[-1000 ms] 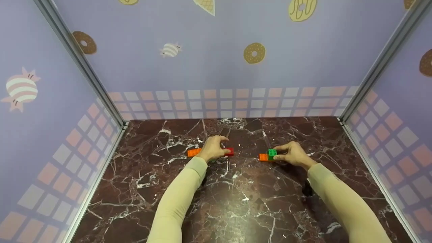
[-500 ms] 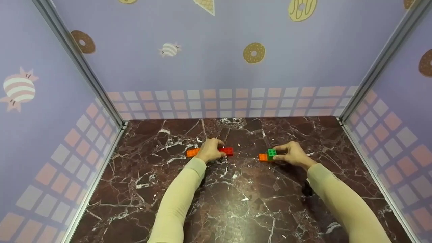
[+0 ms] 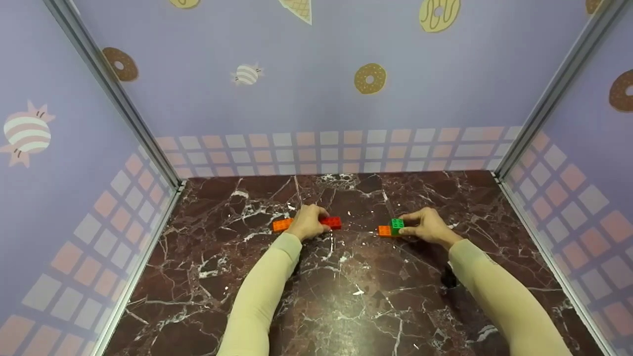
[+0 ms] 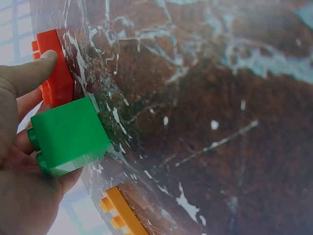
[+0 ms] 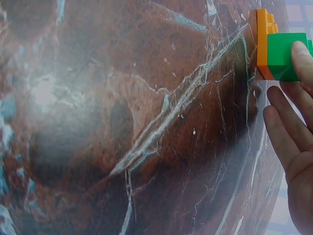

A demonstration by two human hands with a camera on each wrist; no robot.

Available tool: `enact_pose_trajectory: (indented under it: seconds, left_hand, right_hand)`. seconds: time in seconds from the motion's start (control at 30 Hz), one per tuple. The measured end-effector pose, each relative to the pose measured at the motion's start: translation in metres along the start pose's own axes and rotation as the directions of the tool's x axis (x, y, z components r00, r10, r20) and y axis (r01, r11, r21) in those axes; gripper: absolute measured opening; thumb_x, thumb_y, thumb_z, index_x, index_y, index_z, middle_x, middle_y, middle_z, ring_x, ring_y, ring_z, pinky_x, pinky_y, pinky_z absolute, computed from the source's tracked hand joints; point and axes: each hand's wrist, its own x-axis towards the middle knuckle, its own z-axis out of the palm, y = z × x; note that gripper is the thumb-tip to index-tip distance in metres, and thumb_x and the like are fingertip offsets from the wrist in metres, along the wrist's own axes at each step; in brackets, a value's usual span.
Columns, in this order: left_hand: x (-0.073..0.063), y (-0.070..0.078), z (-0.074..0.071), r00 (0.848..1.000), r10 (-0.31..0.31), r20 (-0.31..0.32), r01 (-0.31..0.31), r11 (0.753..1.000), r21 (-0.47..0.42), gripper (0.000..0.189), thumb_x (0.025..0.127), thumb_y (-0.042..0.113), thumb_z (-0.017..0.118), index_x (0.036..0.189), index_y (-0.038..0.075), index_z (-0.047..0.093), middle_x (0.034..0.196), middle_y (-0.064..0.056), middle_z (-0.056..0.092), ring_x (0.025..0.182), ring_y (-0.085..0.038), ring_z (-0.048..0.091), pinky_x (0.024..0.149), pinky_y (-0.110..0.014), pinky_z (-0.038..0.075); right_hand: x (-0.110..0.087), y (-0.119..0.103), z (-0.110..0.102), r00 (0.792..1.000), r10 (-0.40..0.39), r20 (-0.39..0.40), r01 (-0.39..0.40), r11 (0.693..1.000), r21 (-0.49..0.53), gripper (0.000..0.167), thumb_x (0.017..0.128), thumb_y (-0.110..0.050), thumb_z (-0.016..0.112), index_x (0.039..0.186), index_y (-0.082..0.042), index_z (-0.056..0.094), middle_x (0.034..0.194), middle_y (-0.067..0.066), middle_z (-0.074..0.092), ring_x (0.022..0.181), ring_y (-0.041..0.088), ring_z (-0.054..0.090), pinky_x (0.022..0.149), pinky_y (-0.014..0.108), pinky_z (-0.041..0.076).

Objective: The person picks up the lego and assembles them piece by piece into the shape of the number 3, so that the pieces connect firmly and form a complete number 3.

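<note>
My left hand (image 3: 307, 222) pinches a red toy building brick (image 3: 332, 223); the thumb lies on its side in the left wrist view. Close under the palm stands a green brick (image 4: 73, 134), which the hand hides in the head view. An orange brick (image 3: 282, 225) lies just left of this hand. Over on the right, my right hand (image 3: 429, 226) holds another green brick (image 3: 397, 226) between thumb and fingers. That green brick sits on the right part of a flat orange brick (image 5: 262, 44), and its other fingers are extended below.
The bricks lie on a dark red marbled tabletop (image 3: 341, 296). Purple panels with printed sweets form a back wall (image 3: 306, 99), a left wall (image 3: 59, 198) and a right wall (image 3: 583, 188), joined by metal rails.
My left hand's thumb and fingers have drawn in around the red brick, and the hand has shifted slightly left. The right hand stays in place on its green brick.
</note>
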Motion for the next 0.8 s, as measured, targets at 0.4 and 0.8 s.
enact_pose_trajectory:
  seconds: [0.4,0.8]
  left_hand:
    - [0.000,0.004,-0.004,0.999,0.023,-0.022,-0.024,0.999,-0.024,0.033,0.093,0.020,0.089,0.124,0.010,0.085,0.118,-0.011,0.087,0.112,-0.032,0.081,0.105,-0.048,0.064]
    - [-0.004,0.013,-0.006,0.995,0.058,-0.081,-0.063,0.997,-0.053,0.033,0.094,0.021,0.087,0.125,0.009,0.085,0.117,-0.012,0.086,0.107,-0.032,0.080,0.102,-0.049,0.064]
  right_hand:
    - [0.001,-0.003,0.001,1.000,-0.003,-0.011,0.003,1.000,-0.023,0.044,0.093,-0.016,0.093,0.133,-0.001,0.081,0.130,0.025,0.081,0.106,0.024,0.075,0.099,0.038,0.062]
    - [0.000,-0.004,0.001,1.000,0.019,0.001,-0.019,1.000,0.005,0.044,0.095,-0.013,0.091,0.135,0.001,0.080,0.129,0.026,0.081,0.095,0.017,0.072,0.081,0.018,0.055]
